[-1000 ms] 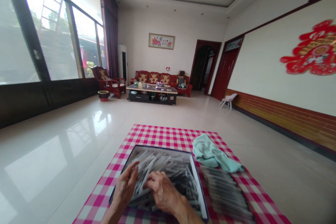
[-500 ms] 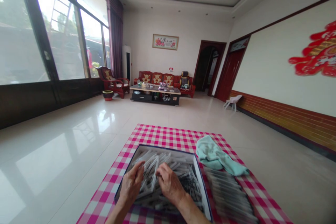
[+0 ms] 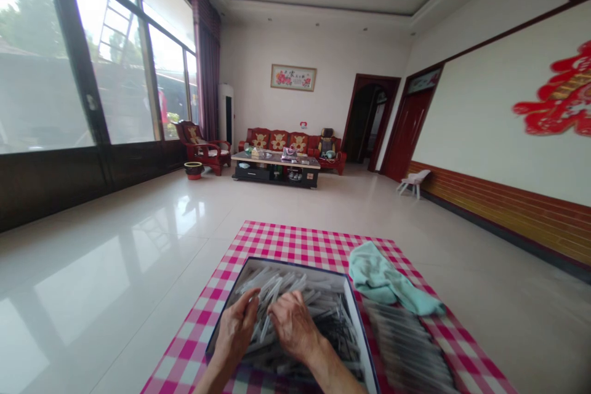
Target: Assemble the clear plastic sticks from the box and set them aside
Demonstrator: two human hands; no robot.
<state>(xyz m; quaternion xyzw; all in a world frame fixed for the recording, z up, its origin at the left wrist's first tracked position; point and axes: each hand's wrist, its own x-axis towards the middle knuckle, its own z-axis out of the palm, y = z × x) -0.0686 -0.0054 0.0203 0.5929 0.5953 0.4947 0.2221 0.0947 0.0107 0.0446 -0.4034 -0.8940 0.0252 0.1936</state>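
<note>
A shallow dark-edged box (image 3: 353,301) with pale inner walls lies in front of me, filled with slender translucent tubes (image 3: 281,283) and thin dark sticks (image 3: 339,323). My left hand (image 3: 237,323) is over the box's left part, thumb and fingers drawn together. Over the middle, my right hand (image 3: 293,323) is closed, fingertips pointing toward the left hand. A narrow gap separates the two hands. Whatever lies in either pinch is too small or hidden to name. Right of the box, a row of slender translucent sticks with dark ends (image 3: 406,345) lies side by side, blurred.
A pink-and-white checked cloth (image 3: 198,326) covers the table. Beyond the box's far right corner lies a crumpled mint-green towel (image 3: 388,280). Across the tiled floor stand a low table (image 3: 277,163), a red wooden sofa (image 3: 332,160) and a small pale chair (image 3: 415,181).
My right hand has shifted slightly left, closer to my left hand, and its fingers are more tucked in. The whole view has moved a little.
</note>
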